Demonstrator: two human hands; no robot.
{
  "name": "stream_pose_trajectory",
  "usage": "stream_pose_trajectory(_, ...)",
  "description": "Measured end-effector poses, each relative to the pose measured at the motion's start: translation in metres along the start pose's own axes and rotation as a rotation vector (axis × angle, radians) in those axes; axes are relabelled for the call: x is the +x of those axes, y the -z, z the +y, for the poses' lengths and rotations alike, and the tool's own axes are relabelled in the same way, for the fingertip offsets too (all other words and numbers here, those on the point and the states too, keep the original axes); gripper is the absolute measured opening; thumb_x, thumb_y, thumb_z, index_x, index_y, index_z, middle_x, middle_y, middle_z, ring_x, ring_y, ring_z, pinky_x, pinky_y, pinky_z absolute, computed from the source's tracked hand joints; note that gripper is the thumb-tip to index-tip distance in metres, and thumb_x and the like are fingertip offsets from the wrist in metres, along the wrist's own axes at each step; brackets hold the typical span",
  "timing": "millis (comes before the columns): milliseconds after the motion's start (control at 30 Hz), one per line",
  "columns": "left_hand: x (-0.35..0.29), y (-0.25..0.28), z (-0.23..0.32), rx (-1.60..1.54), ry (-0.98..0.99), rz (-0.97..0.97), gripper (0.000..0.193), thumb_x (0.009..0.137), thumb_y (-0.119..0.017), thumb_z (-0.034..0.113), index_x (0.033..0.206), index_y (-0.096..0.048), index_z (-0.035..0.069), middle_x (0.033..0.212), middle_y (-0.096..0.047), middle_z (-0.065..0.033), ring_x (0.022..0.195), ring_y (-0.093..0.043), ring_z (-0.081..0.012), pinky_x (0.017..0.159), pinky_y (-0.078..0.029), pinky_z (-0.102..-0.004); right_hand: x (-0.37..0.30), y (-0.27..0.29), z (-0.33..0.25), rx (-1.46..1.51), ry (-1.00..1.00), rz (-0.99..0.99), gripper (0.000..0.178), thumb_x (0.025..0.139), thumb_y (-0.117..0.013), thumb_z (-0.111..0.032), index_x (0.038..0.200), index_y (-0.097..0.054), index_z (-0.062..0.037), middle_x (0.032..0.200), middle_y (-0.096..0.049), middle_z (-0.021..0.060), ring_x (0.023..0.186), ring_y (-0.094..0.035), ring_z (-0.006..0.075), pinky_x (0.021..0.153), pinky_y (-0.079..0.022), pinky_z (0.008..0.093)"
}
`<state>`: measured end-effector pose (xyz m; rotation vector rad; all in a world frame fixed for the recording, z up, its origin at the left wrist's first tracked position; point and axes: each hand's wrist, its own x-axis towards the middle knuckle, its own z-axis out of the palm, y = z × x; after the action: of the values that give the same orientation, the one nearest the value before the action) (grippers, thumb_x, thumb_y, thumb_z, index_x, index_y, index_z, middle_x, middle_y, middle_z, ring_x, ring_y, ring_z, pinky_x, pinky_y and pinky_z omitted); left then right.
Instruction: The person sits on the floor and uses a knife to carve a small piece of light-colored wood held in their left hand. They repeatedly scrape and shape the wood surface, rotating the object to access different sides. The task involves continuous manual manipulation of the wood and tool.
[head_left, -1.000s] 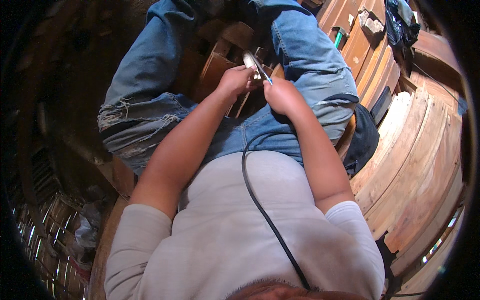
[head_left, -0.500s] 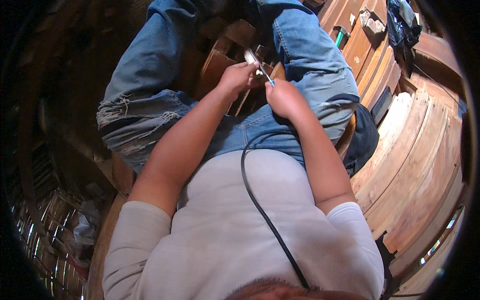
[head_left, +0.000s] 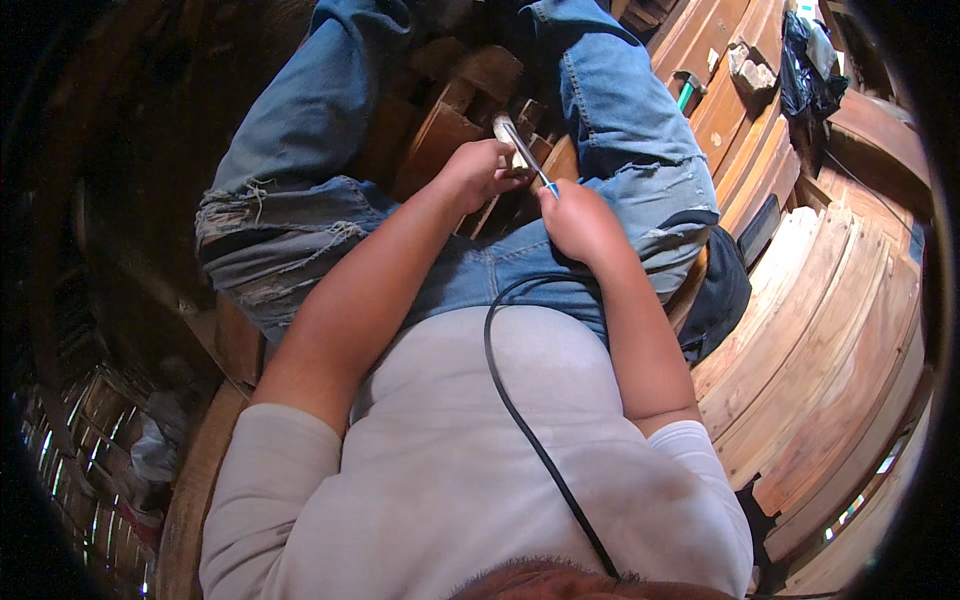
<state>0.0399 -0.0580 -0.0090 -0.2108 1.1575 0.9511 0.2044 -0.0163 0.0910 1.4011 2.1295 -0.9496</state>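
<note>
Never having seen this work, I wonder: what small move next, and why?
Perhaps stroke the metal tool lightly along the pale piece: the right hand grips the tool, its shaft seems to overlap the piece, which the left hand holds.

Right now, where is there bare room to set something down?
The pale planks at the right, beside the dark cloth, show a broad bare stretch. Upper centre is crowded: the left hand holds a pale piece, the right hand a slim tool. At upper right, a green object and black plastic bag take up room.
</note>
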Motion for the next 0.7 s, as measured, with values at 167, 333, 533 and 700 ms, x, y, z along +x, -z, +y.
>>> stream_pose_trajectory(167,-0.005,-0.001,0.000,0.104,-0.033,-0.051,0.011,0.099,-0.058,0.008,0.109,-0.060,0.002,0.095,-0.059,-0.0057,0.086,-0.063,-0.0172,0.091,-0.063,-0.0363,-0.005,0.005,-0.007,-0.022,-0.006,-0.008,0.038,0.104,-0.048,-0.033,0.101,-0.066,0.0009,0.099,-0.070,0.0290,0.097,-0.066,0.0472,0.086,-0.052,0.0547)
stream_pose_trajectory(333,-0.015,-0.011,0.002,0.208,-0.085,-0.004,0.014,0.099,-0.059,0.009,0.111,-0.063,0.003,0.096,-0.061,-0.0033,0.080,-0.058,-0.0138,0.080,-0.055,-0.0308,-0.001,0.002,-0.008,-0.055,-0.048,0.001,0.038,0.104,-0.048,-0.032,0.101,-0.066,0.0009,0.099,-0.070,0.0289,0.097,-0.066,0.0474,0.086,-0.052,0.0551)
stream_pose_trajectory(533,-0.005,-0.001,-0.002,0.078,-0.050,-0.063,0.018,0.101,-0.054,0.007,0.116,-0.062,-0.001,0.102,-0.063,-0.0081,0.093,-0.065,-0.0186,0.090,-0.062,-0.0355,-0.001,-0.003,0.001,-0.068,-0.038,0.006,0.038,0.104,-0.047,-0.032,0.101,-0.067,0.0009,0.099,-0.070,0.0292,0.097,-0.066,0.0477,0.087,-0.052,0.0552)
stream_pose_trajectory(700,-0.002,-0.003,-0.004,0.114,-0.092,-0.079,0.019,0.101,-0.054,0.006,0.117,-0.062,-0.001,0.105,-0.063,-0.0096,0.095,-0.066,-0.0200,0.090,-0.062,-0.0356,0.013,-0.003,-0.008,-0.033,-0.013,0.011,0.041,0.104,-0.046,-0.031,0.098,-0.068,0.0027,0.100,-0.069,0.0307,0.099,-0.066,0.0482,0.088,-0.051,0.0558)
